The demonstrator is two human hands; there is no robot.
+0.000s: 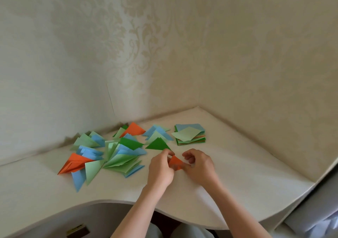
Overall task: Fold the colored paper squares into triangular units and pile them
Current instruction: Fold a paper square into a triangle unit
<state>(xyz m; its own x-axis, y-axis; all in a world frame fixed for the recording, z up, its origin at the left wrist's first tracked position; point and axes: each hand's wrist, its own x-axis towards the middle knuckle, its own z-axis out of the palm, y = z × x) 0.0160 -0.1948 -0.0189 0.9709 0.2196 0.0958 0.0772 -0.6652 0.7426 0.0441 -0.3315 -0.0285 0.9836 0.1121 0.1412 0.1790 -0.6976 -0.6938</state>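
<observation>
At the six o'clock edge of the view the white table (210,197) curves inward, and both bare forearms reach over it from below. The left hand (160,170) and the right hand (198,166) meet just past the table's middle, with a small orange paper (175,162) between them. The left hand's thumb and fingers are curled in and pinch the paper's nine o'clock side; its fingertips close over the upper corner. The right hand's fingers are curled too, the thumb and forefinger pinching the paper's three o'clock edge low down, while the other fingers bend loosely above it. The paper already shows a triangular point toward twelve o'clock; whether it rests on the table or is lifted just off it cannot be told.

Just beyond the hands, at twelve o'clock from them, a dark green triangle (158,144) lies flat, almost touching the left fingertips. At nine o'clock from the hands spreads the loose heap of folded triangles (118,155): light green, blue and dark green pieces overlapping, many fanned open along their folds. At the heap's near left an orange triangle (73,164) lies beside a blue one and a light green one.

Farther off, at one o'clock from the hands, stands the stack of unfolded squares (190,134), a light green sheet lying turned on top, with blue, green and orange edges under it. Between stack and heap, near the wall (164,45), lie more blue and light green triangles and another orange one (133,128).
</observation>
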